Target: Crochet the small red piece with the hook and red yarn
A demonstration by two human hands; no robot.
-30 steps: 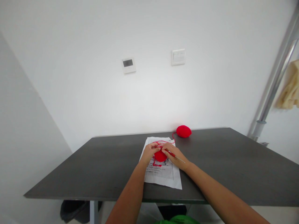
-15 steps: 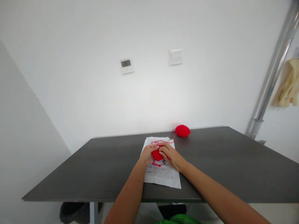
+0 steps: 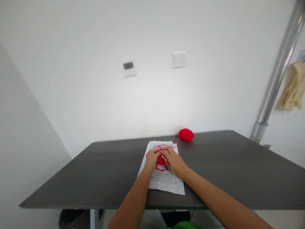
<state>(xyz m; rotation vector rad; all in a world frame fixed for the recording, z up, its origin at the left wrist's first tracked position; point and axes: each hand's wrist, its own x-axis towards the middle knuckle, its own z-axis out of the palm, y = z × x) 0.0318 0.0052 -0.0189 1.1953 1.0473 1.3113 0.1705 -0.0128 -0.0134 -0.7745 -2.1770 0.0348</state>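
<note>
My left hand (image 3: 152,157) is closed, its fingertips pinching the left edge of a small red crochet piece (image 3: 161,160). From the right, my right hand (image 3: 175,162) is closed around a thin pale crochet hook (image 3: 172,171), whose shaft sticks out below the fingers toward the wrist. The hook's tip is hidden between the two hands, which almost touch. A short red yarn tail (image 3: 159,170) dangles under the piece. Behind my fingers, loose red yarn (image 3: 166,145) loops across and leads to a red yarn ball (image 3: 186,135) at the table's back edge.
A printed paper sheet (image 3: 166,187) lies beneath my hands on the dark table (image 3: 114,171). On the white wall are a thermostat (image 3: 129,68) and a switch plate (image 3: 179,59). At right stand a metal pole (image 3: 278,86) and pale hanging gloves (image 3: 293,87).
My left hand has shifted slightly right and its fingers have curled closer over the piece, covering more of it. The hook in my right hand has turned steeper. The yarn ball stays put.
</note>
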